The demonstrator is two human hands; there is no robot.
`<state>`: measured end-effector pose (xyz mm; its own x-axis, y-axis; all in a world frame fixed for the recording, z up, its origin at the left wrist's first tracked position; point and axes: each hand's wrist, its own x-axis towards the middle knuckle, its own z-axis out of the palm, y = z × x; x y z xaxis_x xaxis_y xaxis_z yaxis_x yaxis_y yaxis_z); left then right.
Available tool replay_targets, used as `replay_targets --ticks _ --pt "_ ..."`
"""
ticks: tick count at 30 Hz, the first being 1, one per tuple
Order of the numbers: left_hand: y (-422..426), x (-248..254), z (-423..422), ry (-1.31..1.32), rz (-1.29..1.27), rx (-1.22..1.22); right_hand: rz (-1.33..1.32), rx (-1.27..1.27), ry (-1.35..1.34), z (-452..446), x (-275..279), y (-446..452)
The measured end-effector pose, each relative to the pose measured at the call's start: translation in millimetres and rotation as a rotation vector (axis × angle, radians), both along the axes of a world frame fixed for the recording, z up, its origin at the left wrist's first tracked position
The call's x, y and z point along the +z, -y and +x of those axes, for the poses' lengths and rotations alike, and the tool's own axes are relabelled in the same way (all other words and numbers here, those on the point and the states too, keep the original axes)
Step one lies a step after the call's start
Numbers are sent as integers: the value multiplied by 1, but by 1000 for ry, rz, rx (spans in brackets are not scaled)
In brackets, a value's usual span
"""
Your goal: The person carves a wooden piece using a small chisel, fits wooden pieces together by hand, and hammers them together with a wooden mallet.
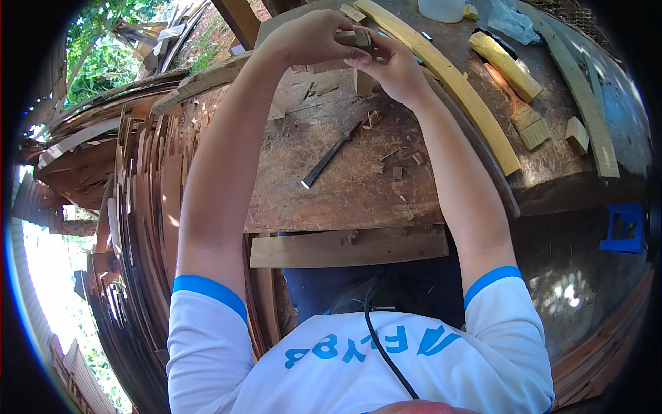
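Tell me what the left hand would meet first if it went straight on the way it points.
The left hand would probably meet the wooden piece between the hands first, with the right hand just beyond; depth there is hard to judge.

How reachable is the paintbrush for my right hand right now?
Probably yes: the paintbrush lies uncovered, though the right hand is occupied with the wood piece and would need to pass over the long yellow strip.
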<state>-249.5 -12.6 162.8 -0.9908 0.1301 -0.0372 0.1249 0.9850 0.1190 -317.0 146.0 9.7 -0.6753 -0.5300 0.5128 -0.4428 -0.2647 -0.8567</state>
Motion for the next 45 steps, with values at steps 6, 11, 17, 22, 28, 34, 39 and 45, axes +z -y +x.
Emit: replay_targets --ticks 6,11,17,22,28,34,39,45 --pt "11 -20 -22 -56 13 -64 44 -134 -165 -3 -5 -1" --pt "2 15 -6 95 108 -86 144 -172 -210 5 -2 2" --pt "19 30 4 21 190 47 -74 -133 -78 16 1 12" --pt "56 45 26 -57 536 250 85 -310 -44 5 -15 14" --pt "71 47 37 -249 584 237 192 -317 -140 12 -9 14" --pt "52 49 33 -145 372 329 160 -332 -136 17 -5 12" --pt "75 -1 -12 -317 171 -18 110 -267 -113 16 -3 14" --pt "35 4 -9 -90 71 41 76 -200 -32 18 3 10"
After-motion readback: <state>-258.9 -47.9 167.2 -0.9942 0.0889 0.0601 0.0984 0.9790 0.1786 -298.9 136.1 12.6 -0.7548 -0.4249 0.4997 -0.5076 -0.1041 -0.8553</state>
